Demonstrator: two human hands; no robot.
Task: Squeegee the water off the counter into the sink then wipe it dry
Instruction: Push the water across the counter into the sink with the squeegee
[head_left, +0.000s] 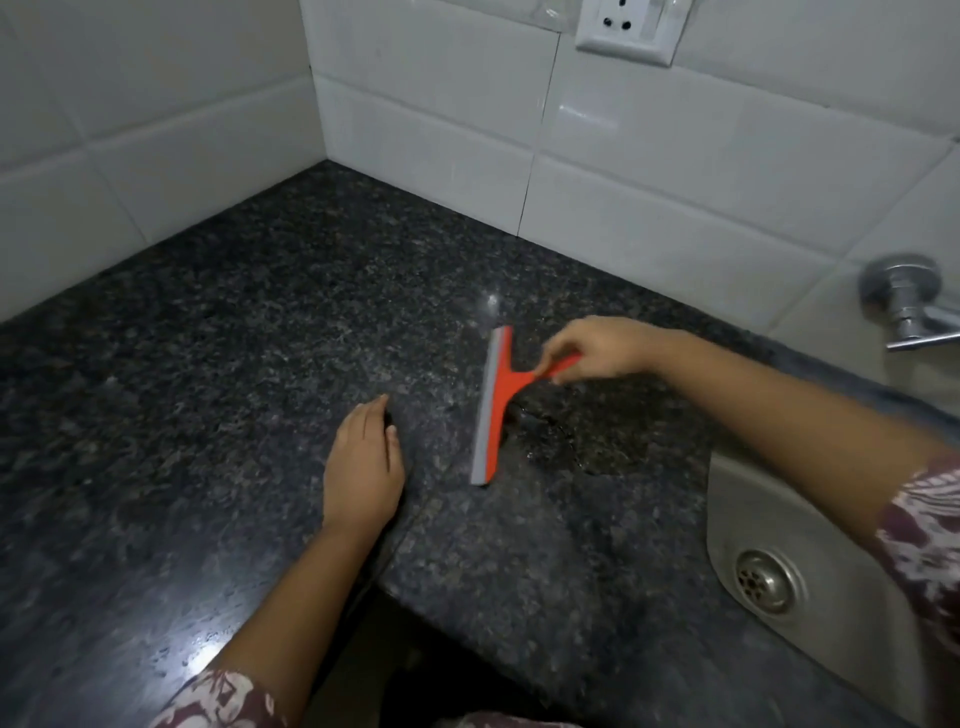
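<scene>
While your left hand (363, 462) rests flat and empty on the dark granite counter (218, 322) at lower centre of the frame, your right hand (597, 348) just above and to its right pinches the handle of the orange squeegee (493, 400), whose grey blade meets the stone at centre. A wet patch (587, 441) lies between blade and sink (810, 540) at lower right, so the squeegeeing looks unfinished. Wiping dry seems wholly ahead; no cloth shows anywhere up to the tiled wall (675, 182).
</scene>
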